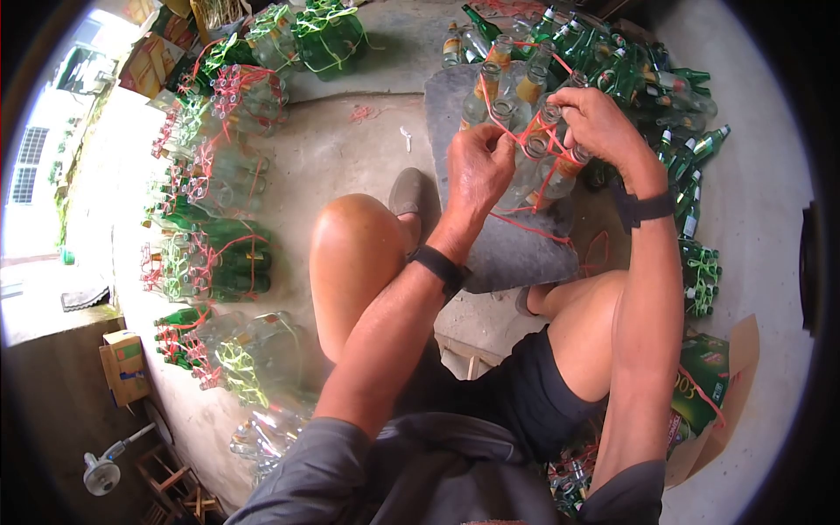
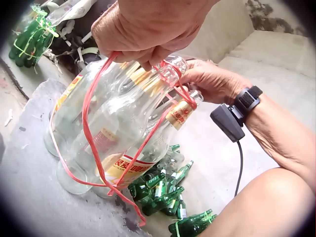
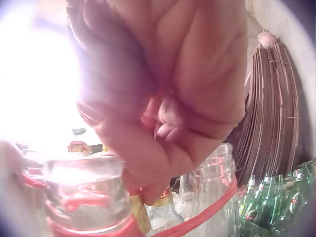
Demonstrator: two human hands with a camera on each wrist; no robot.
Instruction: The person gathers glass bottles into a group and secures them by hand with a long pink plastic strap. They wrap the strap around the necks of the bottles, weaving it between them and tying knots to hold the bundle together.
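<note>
Several clear glass bottles (image 2: pixel 108 118) with paper labels stand grouped on a grey slab (image 1: pixel 503 267), red plastic string (image 2: pixel 88 123) looped round their necks and sides. The left hand (image 1: pixel 479 173) pinches the string at the near left side of the necks; in the left wrist view the left hand (image 2: pixel 148 29) is above the bottles with string at its fingertips. Across the necks, the right hand (image 1: pixel 604 127) has its fingers curled at the string among the right-hand bottles. In the right wrist view the right hand (image 3: pixel 163 94) hides most of what its fingertips hold.
Loose green bottles (image 1: pixel 630 74) are heaped at the back right. Tied bundles of bottles (image 1: pixel 232 254) line the left side. An open carton (image 1: pixel 722 385) stands at the lower right, and a fan (image 1: pixel 102 475) at the lower left. Flat stacked cardboard (image 3: pixel 271 108) leans on the wall.
</note>
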